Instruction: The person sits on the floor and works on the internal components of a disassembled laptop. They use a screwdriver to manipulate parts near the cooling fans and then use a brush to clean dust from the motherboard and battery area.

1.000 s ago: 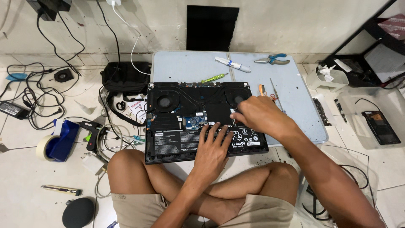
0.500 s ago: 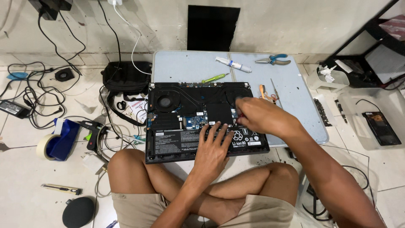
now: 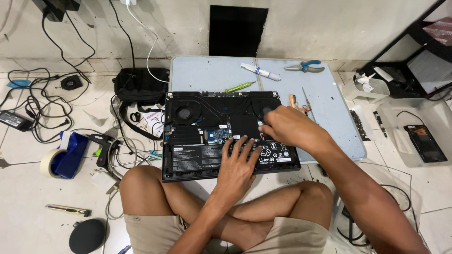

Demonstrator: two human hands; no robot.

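Right hand (image 3: 289, 127) shifted left over opened black laptop (image 3: 197, 136).

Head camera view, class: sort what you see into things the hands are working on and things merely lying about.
In hand:
opened black laptop with exposed fans and battery
left hand, flat on the battery
right hand, at the right fan

Lying about:
blue-handled pliers
white tube
green screwdriver
masking tape roll
black bag

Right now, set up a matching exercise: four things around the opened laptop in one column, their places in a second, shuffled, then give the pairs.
Things:
1. pliers
2. roll of tape
3. left hand
4. black bag

Places:
A. flat on the laptop's battery
B. floor, far left
C. far end of the grey board
D. just left of the board

Pairs: 1-C, 2-B, 3-A, 4-D
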